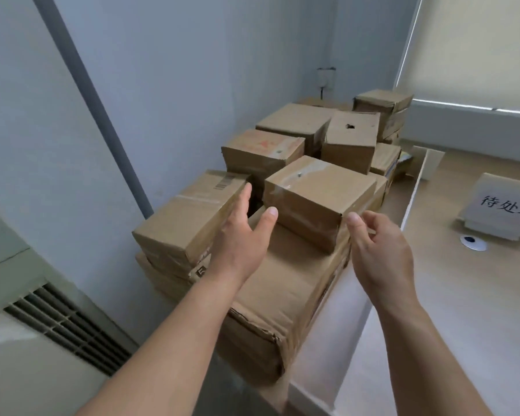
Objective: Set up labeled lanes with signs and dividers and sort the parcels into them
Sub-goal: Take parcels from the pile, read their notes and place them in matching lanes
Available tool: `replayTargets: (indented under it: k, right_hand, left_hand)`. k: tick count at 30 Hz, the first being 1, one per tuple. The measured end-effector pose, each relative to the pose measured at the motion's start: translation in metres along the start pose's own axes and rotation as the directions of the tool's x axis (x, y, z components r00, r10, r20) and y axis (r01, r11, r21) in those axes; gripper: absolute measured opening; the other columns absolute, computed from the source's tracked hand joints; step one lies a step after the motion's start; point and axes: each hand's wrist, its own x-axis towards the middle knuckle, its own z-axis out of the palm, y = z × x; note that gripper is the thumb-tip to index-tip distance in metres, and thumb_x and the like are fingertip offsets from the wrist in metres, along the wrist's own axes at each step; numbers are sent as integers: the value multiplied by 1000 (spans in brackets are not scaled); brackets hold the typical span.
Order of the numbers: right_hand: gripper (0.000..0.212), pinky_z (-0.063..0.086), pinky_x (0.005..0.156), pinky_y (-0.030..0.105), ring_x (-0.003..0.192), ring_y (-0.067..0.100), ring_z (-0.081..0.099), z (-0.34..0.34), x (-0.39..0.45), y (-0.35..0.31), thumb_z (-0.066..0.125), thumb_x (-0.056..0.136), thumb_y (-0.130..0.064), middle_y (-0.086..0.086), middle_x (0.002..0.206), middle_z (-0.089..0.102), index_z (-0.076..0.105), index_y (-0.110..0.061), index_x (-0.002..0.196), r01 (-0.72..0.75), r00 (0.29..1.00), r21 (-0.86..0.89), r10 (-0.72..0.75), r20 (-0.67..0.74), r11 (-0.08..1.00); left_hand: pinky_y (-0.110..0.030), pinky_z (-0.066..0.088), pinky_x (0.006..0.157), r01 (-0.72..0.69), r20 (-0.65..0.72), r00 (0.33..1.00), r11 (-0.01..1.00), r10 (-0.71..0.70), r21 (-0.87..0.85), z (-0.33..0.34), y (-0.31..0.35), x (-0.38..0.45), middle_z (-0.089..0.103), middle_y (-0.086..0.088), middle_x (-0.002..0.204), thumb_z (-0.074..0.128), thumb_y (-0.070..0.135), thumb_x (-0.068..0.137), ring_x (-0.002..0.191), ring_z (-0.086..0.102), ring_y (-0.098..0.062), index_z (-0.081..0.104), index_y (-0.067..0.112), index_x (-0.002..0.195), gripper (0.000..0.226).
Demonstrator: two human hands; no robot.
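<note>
- Plainly, the sorting step is in hand: both hands reach toward a taped box [315, 202] that sits on top of a stack of parcels at the left of the tabletop [469, 295].
- Left hand [240, 235] is released, fingers straight and spread, just beside the box's near left corner and holding nothing.
- Right hand [379, 247] is released too, fingers loosely curled just at the box's near right corner, with nothing gripped.
- Next move, as I judge it, calls for closing both hands on the box's sides and lifting it straight up, so the neighbouring boxes do not shift.
- A white divider [415, 187] stands upright along the right of the stack, and a sign [505, 202] with printed characters stands further right.
- Pale walls meet in the far corner, a blind [478, 46] covers a window at far right, and a vented unit [57, 319] stands near left.
</note>
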Motion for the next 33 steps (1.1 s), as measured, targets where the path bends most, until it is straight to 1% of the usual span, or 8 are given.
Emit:
replayTargets:
  k: [10,14,19,24,27,30,32,33]
  right_hand:
    - [47,39,85,32,115,23,51,20,46,-6,40,97,-43,8,128,56,50,-13,132,-112,994,-68,111,-23,991]
    - [42,38,79,27,100,12,49,23,38,-17,41,98,-40,3,125,58,49,-15,132,-131,991,-16,130,-28,991]
    - [44,34,75,29,104,19,52,19,29,-28,40,97,-44,3,122,60,51,-16,130,-210,976,-128,199,-91,969]
    - [50,36,68,29,89,20,50,22,34,-36,36,97,-50,3,98,56,55,-11,121,-282,955,-220,294,24,934]
    - [42,39,73,29,92,18,53,26,30,-38,44,96,-43,2,105,59,53,-14,125,-268,963,-123,271,11,956]
    - [52,43,77,25,104,16,58,19,25,-39,55,91,-21,0,119,60,39,-23,141,-158,987,168,162,-10,973]
    - [62,44,77,19,108,12,57,15,20,-42,57,90,-14,-3,123,56,33,-27,145,-104,995,331,99,30,938]
    - [61,45,79,20,110,11,54,15,18,-45,58,91,-20,-5,125,53,31,-28,145,-105,994,347,98,37,932]
  left_hand:
    - [-40,29,113,52,126,991,997,-44,-60,28,-10,85,33,3,151,45,44,95,138,30,-16,25,28,148,59]
    - [-40,32,109,44,179,983,997,-31,-69,23,-14,90,35,2,149,44,44,95,136,33,-19,26,28,147,57]
    - [-42,36,105,104,133,986,994,-98,-40,0,-23,94,51,-1,134,41,51,93,127,44,-21,32,24,145,59]
    - [-40,38,104,112,262,959,994,-105,-11,-6,-26,100,49,-2,138,42,47,94,123,45,-20,42,19,140,53]
    - [-42,46,96,85,298,952,995,-65,-55,-8,-25,100,58,6,117,44,46,93,107,51,-15,53,23,128,43]
    - [-37,50,85,56,184,983,968,-11,-244,-16,-19,99,62,4,103,46,49,92,100,57,-18,58,21,114,37]
    - [-29,46,77,34,123,992,953,3,-300,-21,-14,97,61,4,103,43,54,92,100,56,-17,54,20,114,43]
    - [-30,44,79,29,131,991,956,9,-291,-22,-12,97,59,4,109,40,60,90,104,54,-17,52,21,120,51]
